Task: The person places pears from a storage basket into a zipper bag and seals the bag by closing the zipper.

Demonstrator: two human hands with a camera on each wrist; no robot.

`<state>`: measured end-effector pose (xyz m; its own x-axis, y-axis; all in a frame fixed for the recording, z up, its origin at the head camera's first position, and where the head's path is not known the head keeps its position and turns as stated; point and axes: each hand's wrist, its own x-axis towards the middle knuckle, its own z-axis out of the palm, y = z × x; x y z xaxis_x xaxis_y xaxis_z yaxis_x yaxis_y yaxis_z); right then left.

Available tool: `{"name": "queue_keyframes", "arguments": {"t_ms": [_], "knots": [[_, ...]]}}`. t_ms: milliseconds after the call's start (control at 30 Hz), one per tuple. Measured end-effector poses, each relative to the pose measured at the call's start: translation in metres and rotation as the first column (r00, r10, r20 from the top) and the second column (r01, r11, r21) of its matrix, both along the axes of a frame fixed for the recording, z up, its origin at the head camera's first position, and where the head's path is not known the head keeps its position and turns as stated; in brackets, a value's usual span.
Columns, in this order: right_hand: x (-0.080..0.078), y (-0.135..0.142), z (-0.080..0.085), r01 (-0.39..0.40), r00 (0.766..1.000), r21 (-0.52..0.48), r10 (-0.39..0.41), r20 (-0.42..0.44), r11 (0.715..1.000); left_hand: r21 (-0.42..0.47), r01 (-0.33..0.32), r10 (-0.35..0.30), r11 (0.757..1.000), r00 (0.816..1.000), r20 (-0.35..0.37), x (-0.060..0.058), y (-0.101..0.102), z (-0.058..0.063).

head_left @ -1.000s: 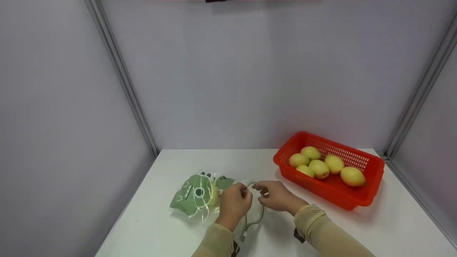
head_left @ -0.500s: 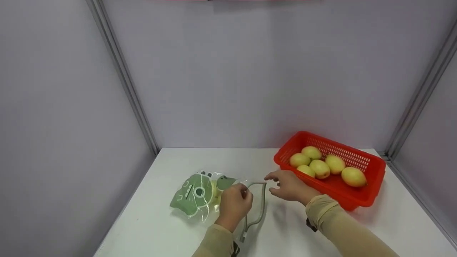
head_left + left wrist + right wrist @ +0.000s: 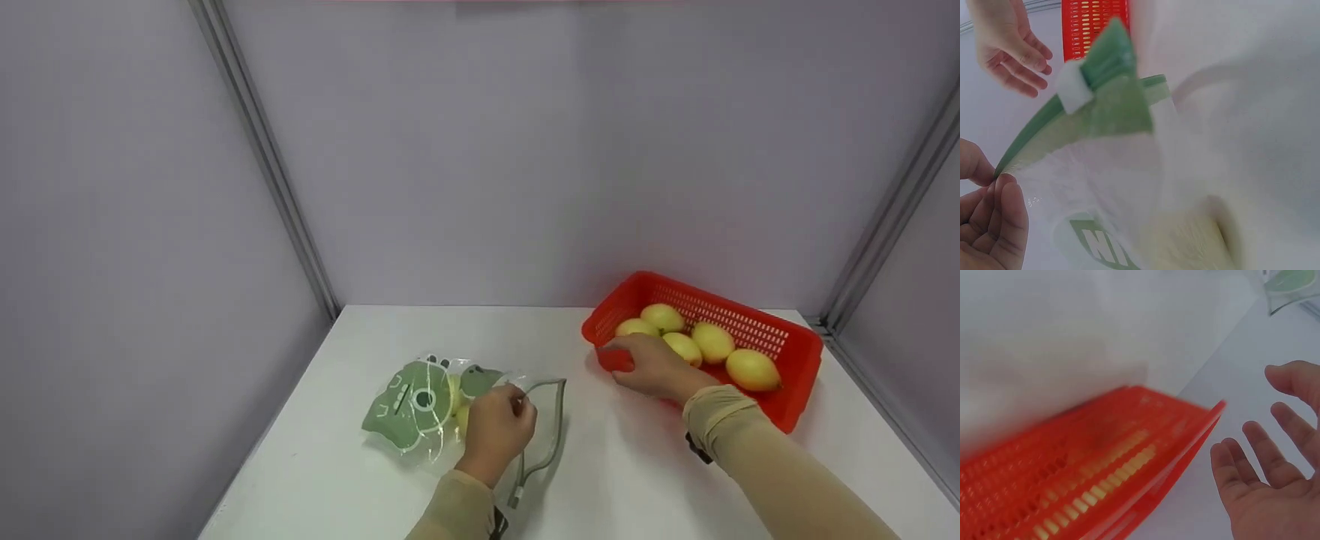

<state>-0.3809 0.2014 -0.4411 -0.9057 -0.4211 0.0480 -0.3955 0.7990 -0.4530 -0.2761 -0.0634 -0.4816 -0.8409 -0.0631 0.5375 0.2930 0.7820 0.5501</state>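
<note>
A clear zip bag (image 3: pixel 409 409) with a green cartoon face printed on it lies left of centre in the head view. Yellowish fruit (image 3: pixel 461 417) shows through its film. My left hand (image 3: pixel 495 431) pinches the bag's green zip edge (image 3: pixel 1030 132) between thumb and fingers; a white slider (image 3: pixel 1074 87) sits along that edge. The bag's mouth stands spread as a loop. My right hand (image 3: pixel 656 367) holds nothing. It hovers over the near left rim of the red basket (image 3: pixel 806 367), fingers spread and slightly bent in the right wrist view, hiding part of the fruit.
Several yellow oval fruits (image 3: pixel 752 370) lie in the perforated basket, at the table's back right. The white table (image 3: pixel 315 465) is bounded by a grey back wall (image 3: pixel 510 187) and side panels with metal corner posts.
My right hand has let go of the bag's zip edge and moved right and slightly up to the basket. My left hand keeps its pinch on the bag in about the same place.
</note>
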Motion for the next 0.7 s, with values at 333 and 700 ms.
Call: {"name": "queue_keyframes", "arguments": {"t_ms": [333, 700], "knots": [[-0.022, 0.044, 0.012, 0.027, 1.000, 0.089, -0.028, 0.012, 0.996, 0.029, 0.000, -0.001, 1.000, 0.998, 0.060, 0.001, 0.004, -0.003], [-0.030, 0.074, 0.017, 0.049, 0.998, 0.191, -0.056, 0.034, 0.980, 0.013, 0.002, -0.003, 1.000, 0.998, 0.063, 0.011, 0.004, -0.006]]}}
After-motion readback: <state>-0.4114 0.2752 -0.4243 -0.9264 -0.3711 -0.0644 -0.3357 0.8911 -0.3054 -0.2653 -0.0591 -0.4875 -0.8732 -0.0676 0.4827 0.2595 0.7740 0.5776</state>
